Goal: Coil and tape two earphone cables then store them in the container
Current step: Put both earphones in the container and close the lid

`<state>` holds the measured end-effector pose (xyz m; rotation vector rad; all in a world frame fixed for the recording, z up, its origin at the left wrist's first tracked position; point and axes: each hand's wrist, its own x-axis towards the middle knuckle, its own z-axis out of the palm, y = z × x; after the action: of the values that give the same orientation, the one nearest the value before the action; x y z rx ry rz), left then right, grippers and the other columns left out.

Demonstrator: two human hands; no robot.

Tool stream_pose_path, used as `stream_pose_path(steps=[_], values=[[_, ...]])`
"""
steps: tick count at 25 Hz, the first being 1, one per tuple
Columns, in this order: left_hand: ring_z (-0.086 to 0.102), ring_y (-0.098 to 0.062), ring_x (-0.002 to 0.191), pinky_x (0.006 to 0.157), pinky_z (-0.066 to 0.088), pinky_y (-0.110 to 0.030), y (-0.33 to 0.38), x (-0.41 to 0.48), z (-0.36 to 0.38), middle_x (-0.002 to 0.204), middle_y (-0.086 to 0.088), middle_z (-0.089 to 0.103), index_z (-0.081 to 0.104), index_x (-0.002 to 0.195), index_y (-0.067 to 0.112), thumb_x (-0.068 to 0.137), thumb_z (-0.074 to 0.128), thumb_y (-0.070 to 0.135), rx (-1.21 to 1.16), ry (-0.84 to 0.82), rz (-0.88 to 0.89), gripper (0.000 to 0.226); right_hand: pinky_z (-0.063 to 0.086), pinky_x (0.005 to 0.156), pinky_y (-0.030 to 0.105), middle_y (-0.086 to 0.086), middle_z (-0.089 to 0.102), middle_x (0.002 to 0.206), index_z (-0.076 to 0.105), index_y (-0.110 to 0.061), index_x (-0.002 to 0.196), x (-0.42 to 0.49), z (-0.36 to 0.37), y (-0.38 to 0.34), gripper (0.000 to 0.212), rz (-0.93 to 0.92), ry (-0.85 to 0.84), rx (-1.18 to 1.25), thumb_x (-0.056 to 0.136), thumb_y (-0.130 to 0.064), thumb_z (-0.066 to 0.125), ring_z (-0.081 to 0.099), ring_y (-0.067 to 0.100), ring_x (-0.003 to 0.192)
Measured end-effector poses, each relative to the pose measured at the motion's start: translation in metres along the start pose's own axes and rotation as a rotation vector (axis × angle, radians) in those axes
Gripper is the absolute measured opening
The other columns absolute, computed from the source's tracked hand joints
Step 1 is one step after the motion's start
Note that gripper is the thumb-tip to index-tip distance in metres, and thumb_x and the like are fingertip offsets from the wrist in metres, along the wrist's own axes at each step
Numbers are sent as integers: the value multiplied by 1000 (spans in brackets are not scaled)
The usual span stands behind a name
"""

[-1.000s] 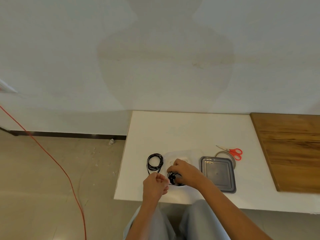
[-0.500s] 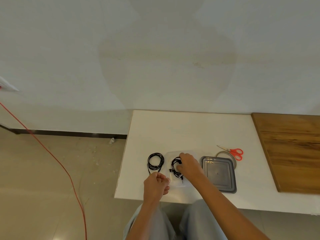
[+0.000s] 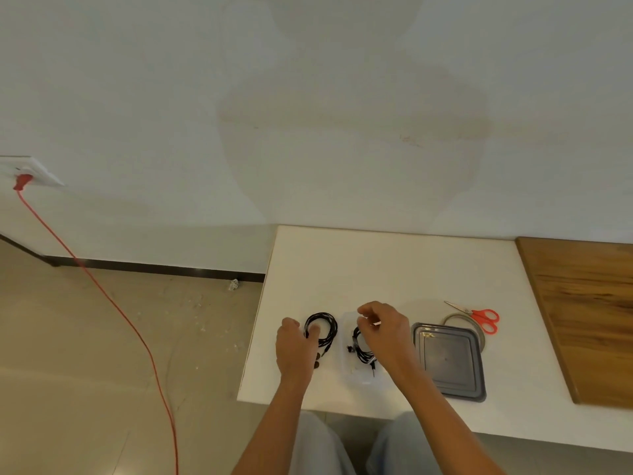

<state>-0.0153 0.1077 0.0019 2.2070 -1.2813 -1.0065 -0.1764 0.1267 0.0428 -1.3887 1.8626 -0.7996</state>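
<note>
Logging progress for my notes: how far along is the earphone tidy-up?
Done: both cables look coiled, and one coil lies in the clear container, below the right hand. Tape on them is too small to see. In hand: the left hand grips the second coil on the table. Left: put it in the container; the grey lid lies beside it, off.

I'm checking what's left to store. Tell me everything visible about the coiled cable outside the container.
The loose coil is thin black cable wound in several turns into a ring, lying flat on the white table, left of the clear container. Dark end pieces trail at its near side. The left hand touches its left edge. No tape is discernible.
</note>
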Motion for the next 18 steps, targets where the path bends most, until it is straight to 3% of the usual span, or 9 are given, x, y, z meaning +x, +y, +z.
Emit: stream_pose_path(steps=[4, 8, 11, 14, 16, 18], values=[[60, -21, 80, 63, 47, -28, 6, 16, 7, 97, -6, 63, 57, 102, 6, 90, 61, 22, 227, -64, 39, 20, 47, 66, 3, 2, 68, 99, 69, -11, 104, -1, 10, 0, 18, 72, 13, 89, 89, -8, 59, 62, 5, 82], [56, -10, 67, 44, 44, -13, 17, 19, -16, 90, -6, 64, 62, 92, 9, 87, 64, 11, -24, -159, 129, 6, 49, 71, 6, -4, 67, 109, 66, -20, 110, 0, 1, -1, 22, 117, 1, 224, 89, -14, 63, 63, 4, 95], [64, -15, 67, 44, 51, -20, 41, 8, -41, 87, -6, 65, 67, 91, 12, 86, 67, 14, -197, -223, 238, 5, 41, 92, 10, -11, 51, 135, 49, -27, 133, 8, -12, -8, 44, 57, -167, 317, 91, -31, 62, 49, 4, 121], [72, -19, 73, 58, 58, -23, 74, -14, -57, 90, -8, 67, 69, 93, 12, 86, 69, 15, -366, -318, 287, 7, 28, 113, 27, -14, 35, 150, 32, -34, 144, 13, -24, -18, 63, 78, -382, 474, 88, -60, 46, 30, 6, 139], [72, -21, 81, 71, 60, -32, 94, -27, -60, 94, -8, 68, 71, 91, 13, 85, 70, 15, -485, -398, 272, 7, 28, 115, 37, -2, 45, 146, 38, -30, 143, 14, -30, -21, 67, 88, -491, 689, 88, -69, 33, 38, 14, 138], [72, -22, 84, 75, 60, -36, 106, -36, -56, 94, -7, 71, 73, 88, 16, 83, 71, 17, -527, -461, 268, 5, 38, 108, 47, 17, 55, 136, 48, -17, 138, 11, -34, -19, 73, 180, -547, 996, 91, -67, 22, 51, 31, 128]])
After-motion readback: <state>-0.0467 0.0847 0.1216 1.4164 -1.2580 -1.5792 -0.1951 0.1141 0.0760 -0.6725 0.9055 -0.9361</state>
